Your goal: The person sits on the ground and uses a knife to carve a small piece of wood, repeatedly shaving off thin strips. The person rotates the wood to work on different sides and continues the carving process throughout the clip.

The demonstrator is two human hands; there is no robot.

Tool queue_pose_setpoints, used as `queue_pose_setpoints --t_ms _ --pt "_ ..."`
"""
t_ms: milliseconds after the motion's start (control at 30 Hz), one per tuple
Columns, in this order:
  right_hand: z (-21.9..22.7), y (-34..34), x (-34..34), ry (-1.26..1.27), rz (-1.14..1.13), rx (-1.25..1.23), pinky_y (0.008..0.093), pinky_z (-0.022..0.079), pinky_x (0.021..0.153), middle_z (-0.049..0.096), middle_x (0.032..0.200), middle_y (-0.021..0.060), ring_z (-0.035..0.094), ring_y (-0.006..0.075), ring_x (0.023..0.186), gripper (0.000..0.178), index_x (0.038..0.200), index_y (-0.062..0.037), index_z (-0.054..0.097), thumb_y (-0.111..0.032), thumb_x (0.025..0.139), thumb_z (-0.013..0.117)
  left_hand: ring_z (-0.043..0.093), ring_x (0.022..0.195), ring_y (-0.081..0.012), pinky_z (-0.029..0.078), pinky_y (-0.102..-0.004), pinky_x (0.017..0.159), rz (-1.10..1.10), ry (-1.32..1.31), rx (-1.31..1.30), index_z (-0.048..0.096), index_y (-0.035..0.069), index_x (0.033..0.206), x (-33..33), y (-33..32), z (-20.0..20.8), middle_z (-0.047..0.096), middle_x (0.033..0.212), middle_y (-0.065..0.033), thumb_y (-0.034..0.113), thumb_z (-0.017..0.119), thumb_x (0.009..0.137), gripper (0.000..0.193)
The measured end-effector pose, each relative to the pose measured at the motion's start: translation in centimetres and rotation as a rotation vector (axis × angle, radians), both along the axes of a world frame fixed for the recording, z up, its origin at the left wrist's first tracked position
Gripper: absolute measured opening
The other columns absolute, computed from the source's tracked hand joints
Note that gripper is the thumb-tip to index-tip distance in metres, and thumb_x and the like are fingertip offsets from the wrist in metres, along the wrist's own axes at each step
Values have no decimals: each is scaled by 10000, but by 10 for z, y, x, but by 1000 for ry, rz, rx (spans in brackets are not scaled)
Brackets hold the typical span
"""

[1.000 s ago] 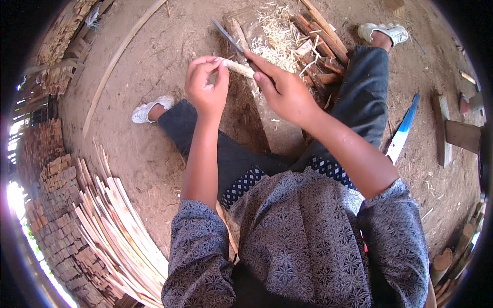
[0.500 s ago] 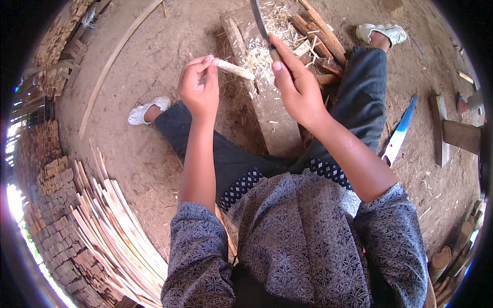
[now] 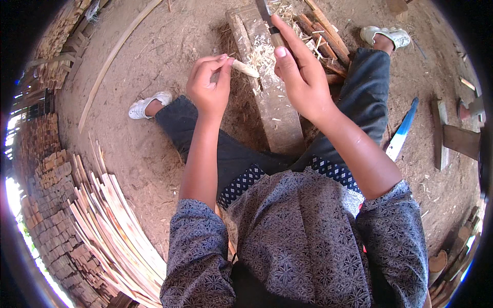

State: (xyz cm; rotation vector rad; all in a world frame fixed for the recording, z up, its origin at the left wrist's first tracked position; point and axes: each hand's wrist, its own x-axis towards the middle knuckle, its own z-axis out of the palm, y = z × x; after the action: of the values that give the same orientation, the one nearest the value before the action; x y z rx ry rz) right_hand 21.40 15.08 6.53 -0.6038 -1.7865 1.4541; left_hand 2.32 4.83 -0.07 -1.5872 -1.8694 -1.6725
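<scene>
In the head view, the left hand (image 3: 210,87) pinches 1 end of a short, pale stick (image 3: 245,68) between the thumb and the fingers. The stick points to the right, and its free end is over the edge of a thick wooden plank (image 3: 277,120). I can't tell if it touches the plank.

The right hand (image 3: 305,84) holds a knife (image 3: 273,30). The fingers curl around the wooden handle, the thumb presses on it, and the pointing finger lies straight along the knife. The blade points up and goes out of the top of the picture. The knife and the stick are apart.

Little curly wood bits (image 3: 262,55) lie on the plank, near the stick. The plank sits between the person's 2 legs, on brown dirt (image 3: 154,66). Just beside it, on the right, is a pile of reddish wood pieces (image 3: 331,46). A blue and white pointed thing (image 3: 403,126) lies near the right leg. Long, thin wood strips (image 3: 115,231) lie at the lower left.
</scene>
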Motion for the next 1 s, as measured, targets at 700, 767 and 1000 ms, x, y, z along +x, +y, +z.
queue_pose_setpoints --t_ms 700,767,1000 --pt "-126 23 55 -961 284 74 475 539 1003 722 1227 229 706 425 1109 471 1558 -203 503 -286 1094 523 733 1012 -207 634 -307 873 5 -224 -141 692 -91 1155 4 -2 9 696 1118 -145 -89 720 953 204" --pt "-133 21 68 -758 258 -24 461 527 1024 708 1262 235 684 405 1181 474 1562 -206 497 -299 1098 520 733 1013 -199 633 -303 879 26 -190 -138 690 -100 1190 -1 -6 9 694 1130 -140 -77 714 964 228" --pt "-81 16 46 -564 281 -170 291 497 813 594 969 33 522 101 807 491 1607 -154 459 -260 1133 530 741 996 -196 636 -300 875 44 -176 -113 707 -101 1151 0 6 17 696 1144 -132 -65 730 960 196"
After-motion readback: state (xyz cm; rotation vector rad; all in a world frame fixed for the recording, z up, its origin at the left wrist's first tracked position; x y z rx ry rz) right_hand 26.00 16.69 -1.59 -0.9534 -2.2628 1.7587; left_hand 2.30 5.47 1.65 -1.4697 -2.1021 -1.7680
